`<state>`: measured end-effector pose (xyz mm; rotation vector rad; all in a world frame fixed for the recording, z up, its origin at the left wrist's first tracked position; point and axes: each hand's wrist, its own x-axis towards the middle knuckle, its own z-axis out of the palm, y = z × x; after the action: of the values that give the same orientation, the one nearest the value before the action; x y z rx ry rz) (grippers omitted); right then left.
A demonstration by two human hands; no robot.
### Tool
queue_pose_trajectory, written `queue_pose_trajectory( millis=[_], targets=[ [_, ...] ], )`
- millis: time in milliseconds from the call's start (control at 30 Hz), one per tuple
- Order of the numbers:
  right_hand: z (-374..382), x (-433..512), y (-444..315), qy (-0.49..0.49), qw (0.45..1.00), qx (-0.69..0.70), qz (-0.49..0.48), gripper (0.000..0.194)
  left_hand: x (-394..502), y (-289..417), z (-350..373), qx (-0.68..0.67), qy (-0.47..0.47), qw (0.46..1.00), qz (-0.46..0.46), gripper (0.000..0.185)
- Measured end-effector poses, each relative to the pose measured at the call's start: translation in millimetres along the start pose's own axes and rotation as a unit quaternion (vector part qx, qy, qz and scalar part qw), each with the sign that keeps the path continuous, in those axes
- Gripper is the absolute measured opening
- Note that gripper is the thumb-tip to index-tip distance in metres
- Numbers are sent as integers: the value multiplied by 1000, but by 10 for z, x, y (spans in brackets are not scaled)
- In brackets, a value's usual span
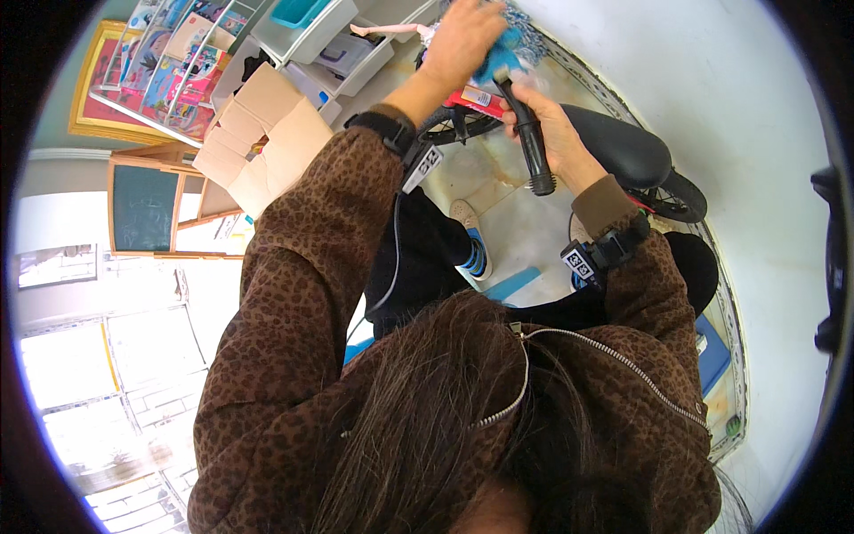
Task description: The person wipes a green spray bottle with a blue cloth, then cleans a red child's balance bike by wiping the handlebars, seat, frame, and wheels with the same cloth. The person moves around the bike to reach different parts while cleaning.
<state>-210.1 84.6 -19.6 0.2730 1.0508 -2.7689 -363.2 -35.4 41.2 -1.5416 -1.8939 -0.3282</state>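
A small balance bike with a red frame (486,101) and a black saddle (620,145) stands before me, by the white wall. My right hand (548,123) is closed around its black handlebar (530,143), whose ribbed grip end points towards me. At the top edge my left hand (467,40) has its fingers bent over a bunched blue cloth (502,55); part of that hold is hidden. The cloth touches the handlebar area near the stem. Behind it is a blue-and-white shaggy textile (524,23). The front wheel (446,127) is partly behind my left forearm.
To the left are a cardboard box (273,133), white storage bins (353,70) with a doll (393,29) beside them, and a wire book rack (143,110). A chalkboard easel (143,207) is further left. On the right, a blue flat object (714,357) lies along the wall.
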Motion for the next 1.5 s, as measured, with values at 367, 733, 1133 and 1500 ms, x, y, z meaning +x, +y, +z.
queue_pose_trajectory(
  millis=[367, 733, 1133, 1500],
  targets=[
    [66, -46, -24, -18, 998, -55, -34, 12, -180, 571, -108, -126, -80, 984, -92, 25],
    [136, -138, -12, -69, 995, -68, -34, 50, 291, -679, -72, 126, -161, 976, 80, 19],
    [80, -58, -23, -5, 999, 50, -9, 63, 44, 599, -199, -231, -283, 913, -180, 24],
    [64, -40, -29, -61, 998, 32, -3, 92, 276, -508, -32, 132, -178, 975, -20, 26]
  ],
)
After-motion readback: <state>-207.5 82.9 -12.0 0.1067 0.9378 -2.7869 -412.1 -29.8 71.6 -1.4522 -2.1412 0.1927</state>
